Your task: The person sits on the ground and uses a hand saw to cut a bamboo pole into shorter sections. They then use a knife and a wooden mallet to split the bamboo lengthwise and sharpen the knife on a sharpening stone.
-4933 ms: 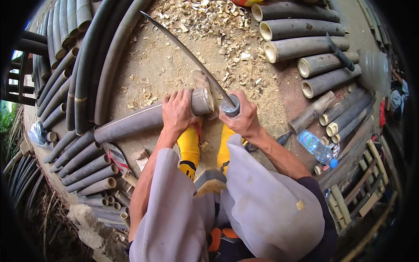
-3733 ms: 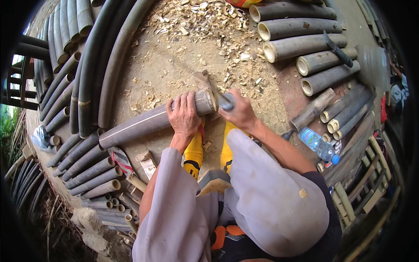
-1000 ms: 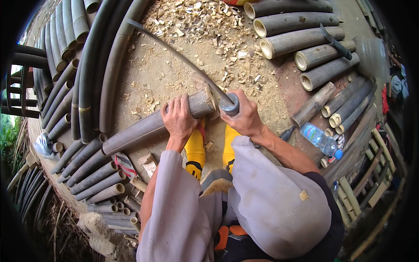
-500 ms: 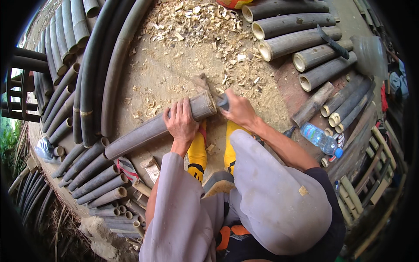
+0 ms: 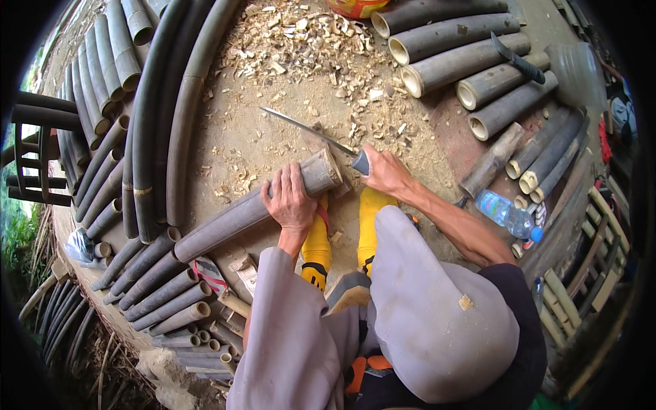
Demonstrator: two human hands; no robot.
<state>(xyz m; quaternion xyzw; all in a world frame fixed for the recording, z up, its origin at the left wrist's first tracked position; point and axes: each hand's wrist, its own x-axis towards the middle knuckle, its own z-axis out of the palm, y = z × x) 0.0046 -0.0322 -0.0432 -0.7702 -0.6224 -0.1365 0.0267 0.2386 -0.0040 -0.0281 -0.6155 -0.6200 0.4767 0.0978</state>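
My left hand [image 5: 290, 201] grips a dark bamboo tube [image 5: 229, 228] from above, its fingers curled over the upper part. The tube slants from the lower left up to a cut end before me, beside a small wooden block [image 5: 316, 142]. In my right hand [image 5: 387, 170] is the blue-grey handle of a hand saw [image 5: 301, 126]. Its thin straight blade points to the upper left, just beyond the tube's cut end. The blade is seen nearly edge-on, so its teeth cannot be made out. My yellow-covered feet [image 5: 316, 246] are below the tube.
Wood chips [image 5: 294, 41] and sawdust cover the ground ahead. Long dark bamboo poles [image 5: 181, 130] lie at left, with shorter tubes [image 5: 164, 292] below them. More cut tubes [image 5: 465, 68] lie at right, with a curved knife [image 5: 516, 59] on top. A plastic bottle [image 5: 509, 214] lies nearby.
The saw blade, blurred and close to the tube's end before, now shows sharply, extending to the upper left. My right hand has shifted slightly right; my left hand keeps its hold on the tube.
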